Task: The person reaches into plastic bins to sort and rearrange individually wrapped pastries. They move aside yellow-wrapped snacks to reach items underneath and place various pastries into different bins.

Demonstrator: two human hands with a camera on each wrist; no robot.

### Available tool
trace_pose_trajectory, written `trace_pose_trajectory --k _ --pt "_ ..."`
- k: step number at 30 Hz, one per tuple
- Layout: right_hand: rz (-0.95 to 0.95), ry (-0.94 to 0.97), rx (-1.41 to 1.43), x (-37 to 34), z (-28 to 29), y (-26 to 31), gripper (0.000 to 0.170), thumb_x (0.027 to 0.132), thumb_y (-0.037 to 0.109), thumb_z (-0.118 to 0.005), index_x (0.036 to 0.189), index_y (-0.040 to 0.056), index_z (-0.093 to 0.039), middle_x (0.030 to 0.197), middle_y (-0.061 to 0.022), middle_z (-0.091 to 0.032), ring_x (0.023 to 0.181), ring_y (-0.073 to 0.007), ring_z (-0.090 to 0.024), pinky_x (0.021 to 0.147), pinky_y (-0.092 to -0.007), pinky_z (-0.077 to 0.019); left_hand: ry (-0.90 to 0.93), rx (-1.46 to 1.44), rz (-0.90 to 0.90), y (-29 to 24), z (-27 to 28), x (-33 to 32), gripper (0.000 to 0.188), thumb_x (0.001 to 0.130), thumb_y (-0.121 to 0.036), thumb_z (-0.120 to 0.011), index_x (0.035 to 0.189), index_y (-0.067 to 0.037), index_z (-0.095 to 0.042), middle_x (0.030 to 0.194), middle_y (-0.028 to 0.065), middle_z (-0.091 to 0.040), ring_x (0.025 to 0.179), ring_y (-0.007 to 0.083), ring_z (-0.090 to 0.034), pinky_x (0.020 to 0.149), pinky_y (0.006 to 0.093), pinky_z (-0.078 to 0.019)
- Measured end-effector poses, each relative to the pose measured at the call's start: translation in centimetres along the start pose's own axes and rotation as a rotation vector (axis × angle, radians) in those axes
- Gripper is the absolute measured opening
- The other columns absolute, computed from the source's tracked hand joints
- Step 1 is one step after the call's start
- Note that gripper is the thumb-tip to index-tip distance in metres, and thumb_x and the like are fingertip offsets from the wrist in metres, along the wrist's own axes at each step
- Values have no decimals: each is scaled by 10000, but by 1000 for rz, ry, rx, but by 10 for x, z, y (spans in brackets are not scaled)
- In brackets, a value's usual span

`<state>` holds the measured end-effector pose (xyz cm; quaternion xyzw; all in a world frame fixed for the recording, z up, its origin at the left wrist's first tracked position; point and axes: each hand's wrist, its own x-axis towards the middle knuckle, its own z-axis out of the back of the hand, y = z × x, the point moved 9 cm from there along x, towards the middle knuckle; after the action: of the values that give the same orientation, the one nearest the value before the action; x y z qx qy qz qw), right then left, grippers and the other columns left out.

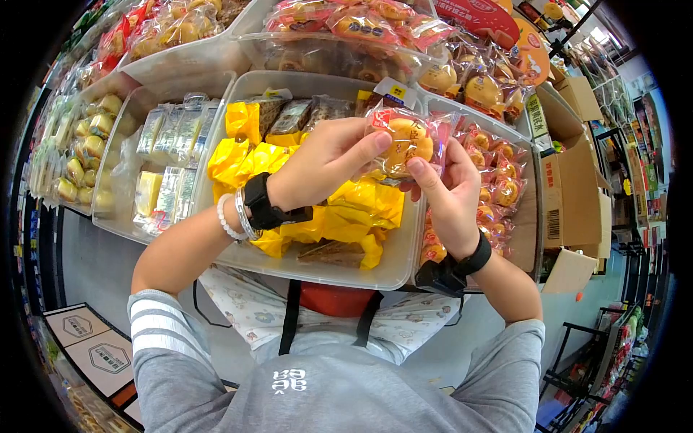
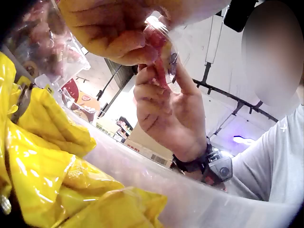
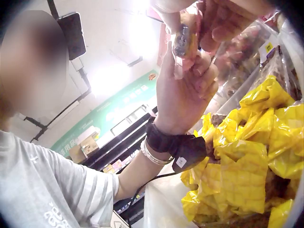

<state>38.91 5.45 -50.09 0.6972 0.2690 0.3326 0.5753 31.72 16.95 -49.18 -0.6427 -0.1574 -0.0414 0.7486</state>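
Both hands pinch one clear-wrapped round pastry (image 1: pixel 410 144) with red and dark print, held up above the bins in the head view. The left hand (image 1: pixel 321 162) grips its left side, thumb on the front. On its right side the right hand (image 1: pixel 453 191) holds the wrapper edge, thumb over the lower front. In the left wrist view the right hand (image 2: pixel 166 114) has its fingers bent at the wrapper. The right wrist view shows the pastry (image 3: pixel 184 40) edge-on, with the left hand (image 3: pixel 183 95) around its lower end. Yellow packets (image 1: pixel 303 216) lie below the hands.
The clear bin (image 1: pixel 404 278) under the hands holds yellow and dark packets. Small red-wrapped pastries (image 1: pixel 505 191) fill a bin at the right; white packets (image 1: pixel 173 130) sit in one at the left. Cardboard boxes (image 1: pixel 570 187) stand at far right, more wrapped pastries (image 1: pixel 361 25) at the back.
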Motion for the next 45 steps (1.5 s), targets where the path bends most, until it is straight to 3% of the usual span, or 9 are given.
trace_pose_trajectory --k 11,14,16,19,22,32,35,40,45 --pt "-20 10 -15 1 0 -2 328 859 112 -676 1123 -18 -530 988 -43 -626 811 -57 -592 683 -199 -483 -31 136 -76 -3 2 1 359 975 -329 -484 1106 -9 -586 726 18 -516 644 87 -459 576 257 -394" --pt "13 4 12 0 0 0 321 858 100 -675 1119 -19 -532 996 -44 -626 825 -55 -589 701 -199 -481 14 -19 7 3 0 0 379 957 -348 -514 1122 -14 -585 765 39 -563 659 109 -486 599 270 -414" --pt "31 24 -34 -1 -1 1 319 856 81 -672 1122 -22 -531 1010 -50 -626 860 -67 -594 739 -209 -485 22 123 -160 -5 -2 2 394 920 -348 -576 1138 -20 -587 848 82 -625 708 146 -546 659 289 -448" --pt "47 28 -41 -2 -2 2 314 854 64 -668 1123 -24 -530 1025 -59 -626 893 -88 -603 770 -228 -494 57 246 -95 -10 -5 -1 415 874 -338 -640 1137 -21 -588 941 126 -653 810 201 -611 740 322 -471" --pt "55 31 -31 -1 -4 4 314 854 51 -664 1127 -27 -529 1040 -66 -624 927 -104 -603 802 -241 -494 32 284 -143 -13 -4 0 407 849 -302 -670 1126 -16 -587 966 152 -650 874 258 -631 776 341 -477" --pt "69 44 -35 -1 -4 3 334 857 53 -662 1150 -29 -525 1056 -71 -619 950 -113 -601 829 -253 -486 31 296 -199 -16 -4 -1 377 831 -237 -685 1121 -17 -587 968 165 -646 870 302 -632 767 348 -482" --pt "71 48 -26 -1 -4 3 332 856 50 -662 1149 -27 -525 1059 -67 -615 964 -113 -595 841 -256 -481 37 252 -157 -12 -4 -1 377 843 -255 -673 1121 -15 -586 968 167 -645 858 297 -631 760 346 -481" --pt "30 75 34 -3 -7 2 351 857 45 -654 1169 -21 -509 1099 -62 -596 996 -111 -575 869 -259 -463 62 156 -185 -9 -6 -3 456 930 -419 -512 1118 -9 -579 938 164 -644 847 298 -619 757 350 -475" --pt "45 90 -14 -5 -8 5 361 854 52 -658 1174 -15 -506 1113 -60 -588 1010 -112 -564 885 -265 -453 92 178 -165 -8 -6 -3 505 949 -469 -439 1096 -8 -583 914 163 -644 847 304 -618 753 350 -472"
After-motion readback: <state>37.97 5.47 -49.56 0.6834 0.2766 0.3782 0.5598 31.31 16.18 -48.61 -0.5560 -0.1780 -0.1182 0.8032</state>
